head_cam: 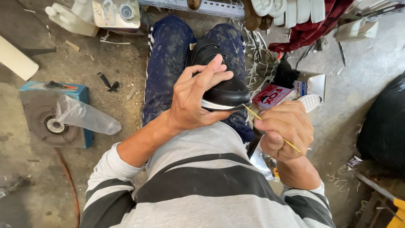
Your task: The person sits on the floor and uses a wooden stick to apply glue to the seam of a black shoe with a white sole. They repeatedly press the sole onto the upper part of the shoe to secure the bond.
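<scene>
My left hand (196,97) grips a black shoe (221,80) with a white sole edge, holding it on my lap over dark blue stained trousers. My right hand (287,128) is closed around a thin yellow stick or brush handle (253,113), whose tip touches the shoe's sole edge at its near right end. The shoe's toe points away from me. Part of the shoe is hidden under my left fingers.
A red and white carton (272,95) and a metal tin (314,82) sit right of my knee. A blue-edged box with a plastic bag (82,115) lies left. White soles (291,10) hang at the top, and a black bag (386,122) sits at the right.
</scene>
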